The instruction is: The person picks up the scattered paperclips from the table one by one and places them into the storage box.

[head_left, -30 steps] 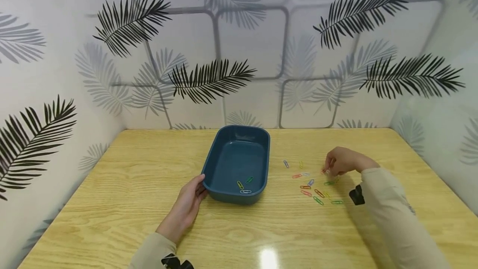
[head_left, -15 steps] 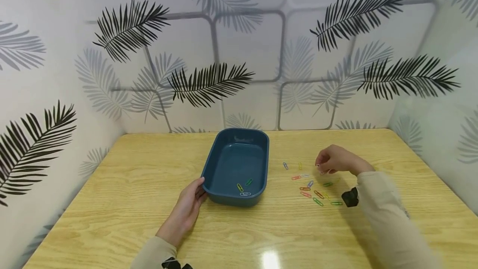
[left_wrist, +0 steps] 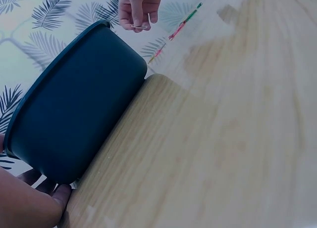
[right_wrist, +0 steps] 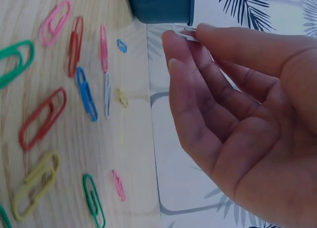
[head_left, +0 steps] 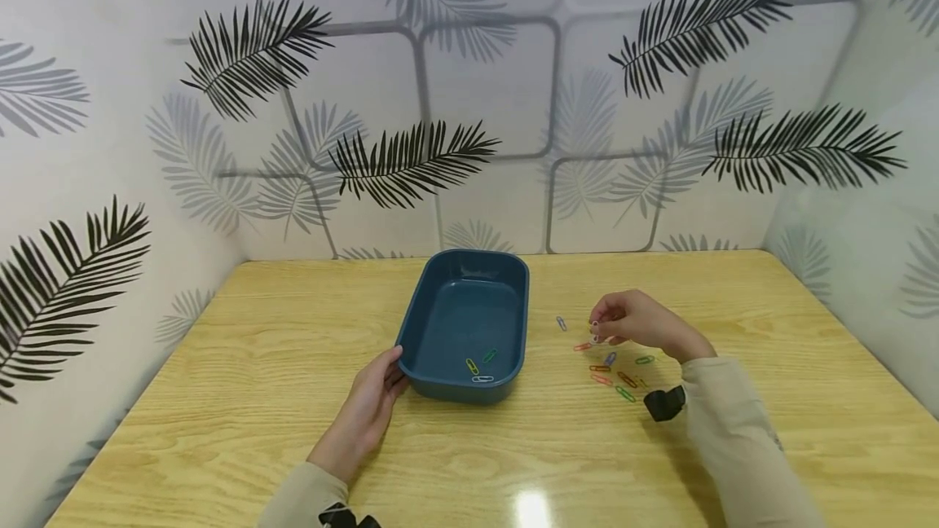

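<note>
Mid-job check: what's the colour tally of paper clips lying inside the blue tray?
Yellow clip: 1
Green clip: 1
White clip: 1
Total in the tray: 3

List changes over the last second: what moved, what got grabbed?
The right hand moved left, toward the dark-blue rectangular tub. It now pinches a white wire paper clip; when the grip began is unclear.

Unchanged: left hand holding the tub's near-left corner; yellow wire clip, green wire clip and second white clip inside.
</note>
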A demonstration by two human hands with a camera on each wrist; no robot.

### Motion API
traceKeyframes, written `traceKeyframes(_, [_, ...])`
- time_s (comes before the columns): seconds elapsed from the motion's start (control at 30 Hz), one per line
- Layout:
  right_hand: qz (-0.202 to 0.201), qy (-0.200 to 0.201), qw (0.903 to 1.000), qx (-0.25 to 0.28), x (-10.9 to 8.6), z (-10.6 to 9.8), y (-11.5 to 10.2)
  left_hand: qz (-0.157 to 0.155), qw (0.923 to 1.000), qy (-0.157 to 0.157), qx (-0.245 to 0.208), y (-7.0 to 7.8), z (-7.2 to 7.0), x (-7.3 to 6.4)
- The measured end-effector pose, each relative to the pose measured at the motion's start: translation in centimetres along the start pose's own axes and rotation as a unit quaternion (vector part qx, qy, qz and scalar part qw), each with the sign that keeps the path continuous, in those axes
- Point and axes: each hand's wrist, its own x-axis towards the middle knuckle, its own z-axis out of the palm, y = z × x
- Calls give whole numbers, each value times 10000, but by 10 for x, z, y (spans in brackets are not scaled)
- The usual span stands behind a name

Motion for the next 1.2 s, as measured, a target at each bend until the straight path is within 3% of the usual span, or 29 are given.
traceKeyframes(0.27, [-114,264,9996,-20,-2,1,-7,-9,10000,-66,-32,0,0,0])
traceKeyframes(0.77, [-230,389,9990,-9,2,10,-14,-48,10000,-52,-29,0,0,0])
traceKeyframes(1.2, [-321,598,9972,304,14,24,-36,-22,9999,-119,9,1,1,-2])
